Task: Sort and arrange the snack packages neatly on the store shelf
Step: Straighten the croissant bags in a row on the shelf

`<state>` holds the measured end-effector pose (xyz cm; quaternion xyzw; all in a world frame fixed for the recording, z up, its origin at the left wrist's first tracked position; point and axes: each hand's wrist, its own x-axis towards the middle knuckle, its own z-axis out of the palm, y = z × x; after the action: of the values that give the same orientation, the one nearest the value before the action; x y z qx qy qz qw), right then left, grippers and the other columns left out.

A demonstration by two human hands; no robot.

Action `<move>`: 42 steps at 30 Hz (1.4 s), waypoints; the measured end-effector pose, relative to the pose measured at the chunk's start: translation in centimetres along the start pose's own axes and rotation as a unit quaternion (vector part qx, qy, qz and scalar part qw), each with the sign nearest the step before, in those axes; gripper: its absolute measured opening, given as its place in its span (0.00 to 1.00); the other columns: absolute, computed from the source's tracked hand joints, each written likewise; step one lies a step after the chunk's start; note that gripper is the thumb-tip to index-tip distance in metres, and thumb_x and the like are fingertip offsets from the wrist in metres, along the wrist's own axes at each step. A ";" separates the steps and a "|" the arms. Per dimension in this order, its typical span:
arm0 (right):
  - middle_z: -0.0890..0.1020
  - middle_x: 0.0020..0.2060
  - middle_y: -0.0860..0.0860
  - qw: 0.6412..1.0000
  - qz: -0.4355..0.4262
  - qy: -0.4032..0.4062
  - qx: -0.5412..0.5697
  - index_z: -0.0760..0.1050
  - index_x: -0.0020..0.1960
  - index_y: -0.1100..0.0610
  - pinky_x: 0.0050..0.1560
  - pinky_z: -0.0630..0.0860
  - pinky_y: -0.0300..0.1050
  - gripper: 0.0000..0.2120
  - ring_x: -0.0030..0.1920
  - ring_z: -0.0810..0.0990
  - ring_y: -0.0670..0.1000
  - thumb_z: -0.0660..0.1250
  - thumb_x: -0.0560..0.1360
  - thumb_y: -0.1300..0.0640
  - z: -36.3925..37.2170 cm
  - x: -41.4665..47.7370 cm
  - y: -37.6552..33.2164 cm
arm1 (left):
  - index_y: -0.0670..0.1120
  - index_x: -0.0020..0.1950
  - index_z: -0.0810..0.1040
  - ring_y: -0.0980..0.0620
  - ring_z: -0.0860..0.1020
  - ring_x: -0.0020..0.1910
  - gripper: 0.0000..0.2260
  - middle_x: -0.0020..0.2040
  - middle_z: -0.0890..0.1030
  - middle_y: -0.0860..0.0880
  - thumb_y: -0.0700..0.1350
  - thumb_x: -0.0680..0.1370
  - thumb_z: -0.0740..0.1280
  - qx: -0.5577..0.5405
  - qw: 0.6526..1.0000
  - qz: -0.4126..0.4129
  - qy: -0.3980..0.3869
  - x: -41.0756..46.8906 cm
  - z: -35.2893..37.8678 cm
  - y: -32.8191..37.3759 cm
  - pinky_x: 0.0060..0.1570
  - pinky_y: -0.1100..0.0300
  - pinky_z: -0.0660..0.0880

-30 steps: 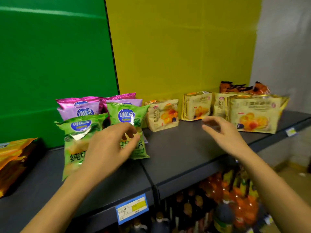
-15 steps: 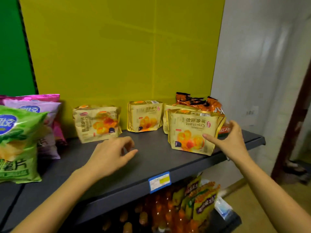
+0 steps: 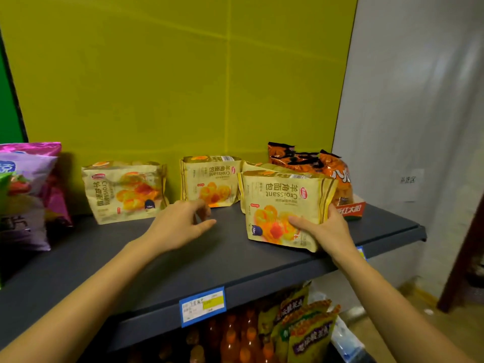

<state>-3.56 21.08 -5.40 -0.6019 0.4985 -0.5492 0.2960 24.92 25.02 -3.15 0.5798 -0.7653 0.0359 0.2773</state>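
Observation:
Several yellow croissant packs stand on the dark grey shelf [image 3: 209,260]. My right hand [image 3: 324,229] grips the front pack [image 3: 282,203] at its lower right corner, thumb across the picture. Another pack [image 3: 258,167] is mostly hidden behind it. A middle pack [image 3: 209,179] stands near the yellow back wall, and a left pack [image 3: 123,189] stands apart from it. My left hand [image 3: 180,221] hovers over the shelf just in front of the middle pack, fingers loosely curled and holding nothing.
Orange snack bags [image 3: 314,163] lean at the back right above a red carton [image 3: 349,210]. Pink and purple chip bags [image 3: 28,189] stand at the far left. A blue price tag [image 3: 203,305] hangs on the shelf edge. Bottles and green packs [image 3: 301,326] fill the shelf below.
The view has swung right, away from the green chip bags. My right hand went from touching the front croissant pack to gripping it. My left hand moved up to the middle pack.

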 end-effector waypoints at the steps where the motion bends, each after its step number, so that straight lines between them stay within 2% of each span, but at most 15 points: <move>1: 0.80 0.50 0.45 1.000 -0.011 -0.001 0.019 0.70 0.55 0.47 0.57 0.77 0.50 0.27 0.55 0.80 0.51 0.78 0.61 0.53 -0.4 0.1 -0.2 | 0.48 0.49 0.76 0.50 0.79 0.44 0.09 0.45 0.81 0.50 0.53 0.74 0.67 -0.007 1.000 0.000 -0.003 0.9 0.2 0.2 0.46 0.51 0.77; 3: 0.82 0.51 0.45 0.998 -0.031 -0.002 0.063 0.72 0.54 0.44 0.53 0.80 0.49 0.25 0.53 0.82 0.50 0.78 0.61 0.52 -1.9 0.1 -0.7 | 0.45 0.54 0.75 0.48 0.78 0.48 0.13 0.51 0.81 0.46 0.51 0.74 0.68 -0.027 1.000 -0.002 -0.005 3.1 0.9 0.6 0.49 0.50 0.76; 7: 0.84 0.52 0.47 0.991 -0.066 0.038 0.112 0.73 0.60 0.50 0.46 0.82 0.44 0.36 0.49 0.84 0.46 0.78 0.55 0.43 -5.8 -0.2 -1.9 | 0.41 0.67 0.68 0.45 0.71 0.64 0.26 0.65 0.73 0.42 0.49 0.72 0.71 -0.051 0.998 0.018 0.021 7.8 2.5 1.6 0.63 0.53 0.67; 10: 0.84 0.49 0.45 0.985 -0.087 0.068 0.132 0.73 0.57 0.49 0.37 0.80 0.34 0.30 0.44 0.84 0.41 0.75 0.56 0.48 -8.1 -0.3 -2.4 | 0.41 0.70 0.63 0.46 0.67 0.68 0.32 0.70 0.69 0.42 0.46 0.71 0.72 -0.060 0.997 0.044 0.011 11.5 3.1 2.6 0.66 0.55 0.63; 15: 0.86 0.44 0.41 0.980 -0.075 0.118 0.140 0.75 0.53 0.46 0.36 0.80 0.35 0.44 0.44 0.84 0.42 0.78 0.40 0.35 -10.7 -0.3 -1.3 | 0.43 0.75 0.55 0.45 0.56 0.75 0.41 0.75 0.60 0.43 0.43 0.68 0.74 0.023 0.992 0.109 -0.063 17.2 4.0 5.3 0.73 0.52 0.53; 18: 0.86 0.44 0.43 0.980 -0.077 0.126 0.132 0.74 0.54 0.47 0.36 0.80 0.35 0.47 0.44 0.85 0.43 0.78 0.37 0.34 -11.7 -0.5 -0.5 | 0.47 0.76 0.51 0.46 0.50 0.77 0.46 0.77 0.56 0.46 0.47 0.66 0.75 0.132 0.971 0.121 -0.160 19.4 4.8 6.6 0.73 0.45 0.41; 20: 0.86 0.43 0.40 0.983 -0.075 0.121 0.119 0.74 0.54 0.47 0.36 0.80 0.35 0.47 0.44 0.85 0.43 0.78 0.38 0.34 -12.3 -0.6 -0.1 | 0.49 0.76 0.52 0.46 0.53 0.76 0.46 0.76 0.59 0.46 0.49 0.65 0.76 0.175 0.957 0.124 -0.193 20.1 5.1 7.1 0.73 0.44 0.42; 23: 0.85 0.45 0.39 0.985 -0.073 0.117 0.104 0.74 0.54 0.46 0.37 0.80 0.36 0.46 0.45 0.85 0.44 0.78 0.39 0.33 -13.0 -0.8 0.4 | 0.49 0.73 0.59 0.45 0.61 0.72 0.42 0.71 0.66 0.45 0.53 0.64 0.76 0.246 0.944 0.148 -0.162 20.3 4.9 7.5 0.72 0.49 0.51; 27: 0.85 0.43 0.37 0.987 -0.068 0.104 0.098 0.74 0.52 0.44 0.36 0.80 0.34 0.44 0.43 0.84 0.42 0.77 0.38 0.32 -13.2 -0.7 0.5 | 0.46 0.70 0.65 0.46 0.66 0.69 0.40 0.67 0.72 0.45 0.58 0.63 0.75 0.281 0.933 0.179 -0.134 19.3 4.2 7.7 0.72 0.50 0.52; 29: 0.85 0.42 0.37 0.987 -0.073 0.096 0.107 0.74 0.51 0.43 0.35 0.79 0.34 0.43 0.43 0.84 0.41 0.77 0.38 0.32 -13.0 -0.4 0.3 | 0.46 0.65 0.69 0.46 0.72 0.64 0.33 0.62 0.77 0.45 0.57 0.65 0.74 0.276 0.939 0.178 -0.105 18.1 3.7 7.8 0.69 0.51 0.59; 30: 0.85 0.42 0.37 0.987 -0.076 0.089 0.114 0.74 0.51 0.43 0.34 0.79 0.34 0.43 0.43 0.84 0.41 0.77 0.38 0.32 -12.8 -0.3 0.2 | 0.46 0.61 0.70 0.45 0.74 0.61 0.29 0.59 0.78 0.45 0.56 0.66 0.73 0.277 0.942 0.171 -0.081 17.3 3.3 7.8 0.63 0.53 0.65; 33: 0.85 0.47 0.44 0.986 -0.078 0.060 0.136 0.74 0.53 0.45 0.33 0.79 0.35 0.42 0.43 0.85 0.46 0.78 0.41 0.36 -11.8 0.4 -0.1 | 0.45 0.57 0.70 0.44 0.76 0.57 0.22 0.57 0.78 0.45 0.55 0.69 0.70 0.279 0.946 0.167 0.015 14.2 1.3 7.0 0.49 0.55 0.68; 37: 0.85 0.50 0.47 0.982 -0.090 0.003 0.166 0.73 0.60 0.50 0.38 0.81 0.37 0.47 0.47 0.85 0.46 0.79 0.44 0.37 -9.0 1.8 -0.4 | 0.48 0.60 0.64 0.43 0.78 0.53 0.28 0.54 0.80 0.45 0.57 0.68 0.72 0.232 0.952 0.156 0.126 9.4 -3.4 4.0 0.42 0.54 0.68; 39: 0.85 0.52 0.48 0.978 -0.086 -0.035 0.184 0.71 0.64 0.53 0.40 0.81 0.39 0.47 0.48 0.84 0.47 0.79 0.48 0.40 -6.7 2.7 -0.6 | 0.51 0.56 0.56 0.40 0.79 0.47 0.30 0.49 0.81 0.43 0.58 0.66 0.73 0.225 0.955 0.128 0.142 6.7 -5.9 2.4 0.37 0.55 0.64; 42: 0.84 0.53 0.47 0.969 -0.079 -0.092 0.217 0.70 0.65 0.51 0.44 0.82 0.43 0.50 0.52 0.84 0.48 0.80 0.46 0.40 -2.7 3.9 -0.9 | 0.52 0.54 0.57 0.40 0.79 0.42 0.30 0.45 0.81 0.42 0.61 0.64 0.72 0.240 0.959 0.085 0.126 3.0 -8.8 0.5 0.36 0.56 0.65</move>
<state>-6.30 18.24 -2.53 -0.6086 0.2890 -0.6081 0.4199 27.32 25.92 5.82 0.5532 -0.7391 0.3148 0.2203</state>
